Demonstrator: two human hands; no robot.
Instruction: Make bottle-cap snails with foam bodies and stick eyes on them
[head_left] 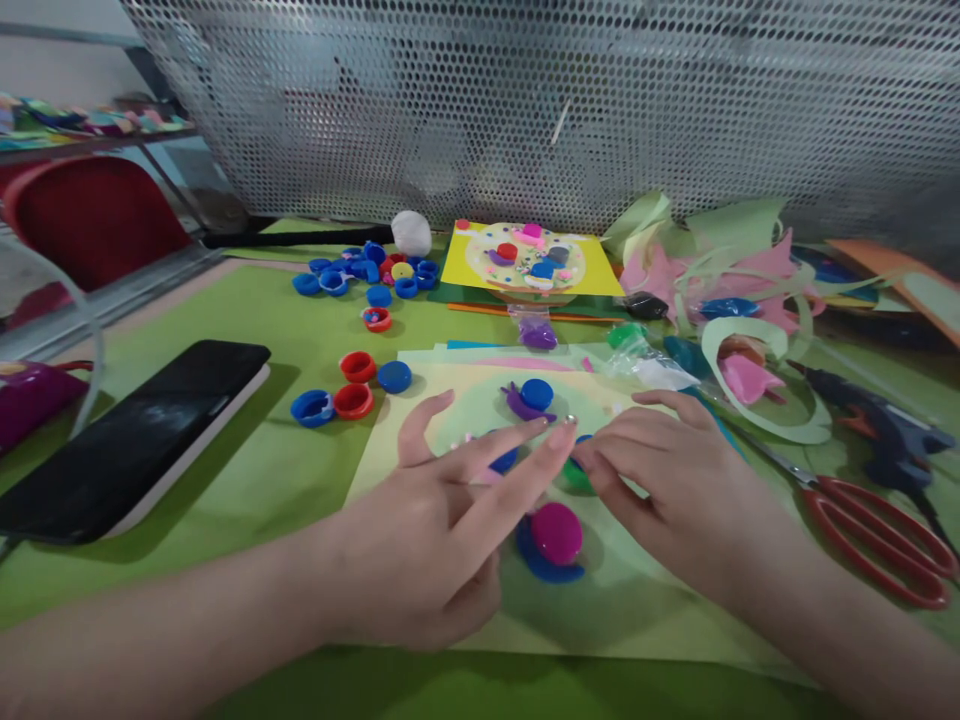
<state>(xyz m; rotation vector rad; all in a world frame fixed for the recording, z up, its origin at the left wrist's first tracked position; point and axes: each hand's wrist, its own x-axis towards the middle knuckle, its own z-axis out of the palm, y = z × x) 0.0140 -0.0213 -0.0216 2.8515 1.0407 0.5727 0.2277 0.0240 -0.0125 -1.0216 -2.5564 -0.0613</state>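
Note:
My left hand point(442, 535) reaches over a pale yellow sheet point(420, 620) with its fingers spread. A tiny shiny bit sits at one of its fingertips. My right hand point(667, 470) is closed, thumb and fingers pressed together beside a green clay piece point(579, 477) with a blue top; whatever they pinch is hidden. Below lies a magenta bottle cap point(557, 533) on a blue clay strip point(551, 568). Farther up, a blue cap point(537, 393) rests on purple clay point(517, 402) shaped like a snail. Another blue cap point(504, 461) is partly covered by my left hand.
Blue and red caps point(358, 367) lie at left, near a black phone point(150, 430). A decorated yellow card point(457, 265) lies at the back. Red-handled scissors point(877, 530), a glue gun point(892, 430), paper scraps point(750, 265) and clay bags point(538, 331) lie at right and centre.

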